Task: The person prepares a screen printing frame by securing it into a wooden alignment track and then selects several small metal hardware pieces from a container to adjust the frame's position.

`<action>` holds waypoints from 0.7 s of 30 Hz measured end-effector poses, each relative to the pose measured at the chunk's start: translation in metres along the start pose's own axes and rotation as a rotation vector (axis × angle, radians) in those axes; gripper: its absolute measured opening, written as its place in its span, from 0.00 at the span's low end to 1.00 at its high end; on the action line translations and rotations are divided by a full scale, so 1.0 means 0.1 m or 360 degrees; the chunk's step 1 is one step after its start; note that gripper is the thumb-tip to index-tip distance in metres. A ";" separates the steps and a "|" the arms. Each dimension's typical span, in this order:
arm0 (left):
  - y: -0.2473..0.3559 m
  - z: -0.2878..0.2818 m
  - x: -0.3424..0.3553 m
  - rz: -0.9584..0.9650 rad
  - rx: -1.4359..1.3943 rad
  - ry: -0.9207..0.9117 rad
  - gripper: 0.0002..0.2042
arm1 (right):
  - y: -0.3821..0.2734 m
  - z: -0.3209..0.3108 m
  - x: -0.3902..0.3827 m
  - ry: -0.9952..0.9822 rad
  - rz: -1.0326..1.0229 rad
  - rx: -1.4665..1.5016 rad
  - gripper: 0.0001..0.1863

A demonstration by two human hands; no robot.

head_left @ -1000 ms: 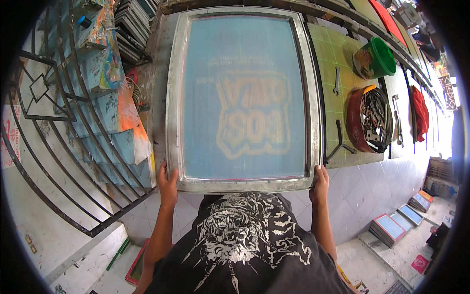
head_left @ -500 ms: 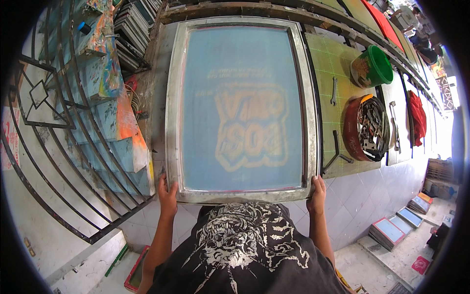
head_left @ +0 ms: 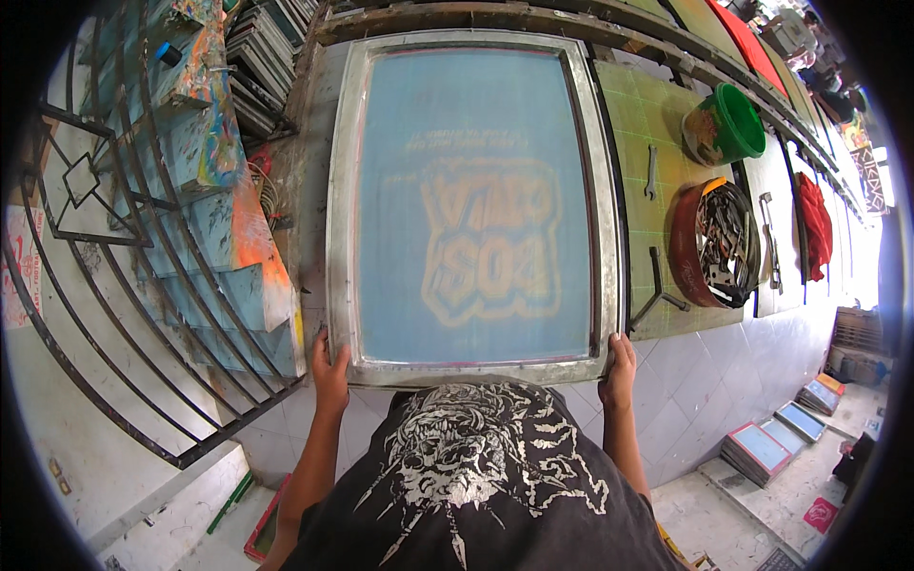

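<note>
screen (head_left: 473,205), metal-edged and blue, fills the upper middle of the view, faint yellowish lettering across it. the left hand (head_left: 330,373) grips its lower left corner and the right hand (head_left: 619,368) is closed round the lower right corner, both just above the black shirt (head_left: 466,476). to the right of the screen, on a greenish table (head_left: 628,133), a spanner (head_left: 651,171) and a y-shaped wrench (head_left: 655,297) lie beside a red tin (head_left: 687,247) of metal tools. a green bucket (head_left: 733,124) stands near the tin, towards the upper right. a red cloth (head_left: 815,228) lies farther right. dark metal bars (head_left: 105,239) curve down the left side.
</note>
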State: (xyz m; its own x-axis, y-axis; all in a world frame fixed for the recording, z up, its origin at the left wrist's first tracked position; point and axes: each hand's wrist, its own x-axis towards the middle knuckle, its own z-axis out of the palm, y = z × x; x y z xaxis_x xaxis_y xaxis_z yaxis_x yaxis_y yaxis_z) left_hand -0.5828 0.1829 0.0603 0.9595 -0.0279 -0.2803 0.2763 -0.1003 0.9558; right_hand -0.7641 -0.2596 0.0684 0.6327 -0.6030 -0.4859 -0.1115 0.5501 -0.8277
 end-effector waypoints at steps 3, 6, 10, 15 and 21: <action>0.00 0.02 0.02 0.0013 -0.0015 0.0013 0.22 | 0.04 -0.04 0.03 0.0033 -0.0031 -0.0064 0.17; 0.03 0.04 0.04 0.0043 -0.0007 -0.0004 0.21 | 0.04 -0.04 0.03 0.0034 -0.0040 -0.0096 0.17; 0.05 0.07 0.02 0.0050 -0.0067 0.0004 0.19 | 0.03 -0.02 0.02 0.0069 -0.0001 -0.0003 0.16; 0.06 0.08 0.00 0.0030 -0.0087 0.0029 0.18 | 0.11 -0.14 0.10 -0.0006 -0.0009 -0.0027 0.19; 0.08 0.09 0.00 0.0034 -0.0175 0.0013 0.19 | 0.14 -0.15 0.10 -0.0058 -0.0085 -0.0042 0.19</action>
State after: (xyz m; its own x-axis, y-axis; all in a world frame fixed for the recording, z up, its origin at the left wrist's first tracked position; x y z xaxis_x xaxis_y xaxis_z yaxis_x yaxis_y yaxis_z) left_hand -0.5816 0.1730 0.0668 0.9656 -0.0206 -0.2592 0.2595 0.0100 0.9657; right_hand -0.7704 -0.2666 0.0480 0.6659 -0.6090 -0.4309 -0.0970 0.5020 -0.8594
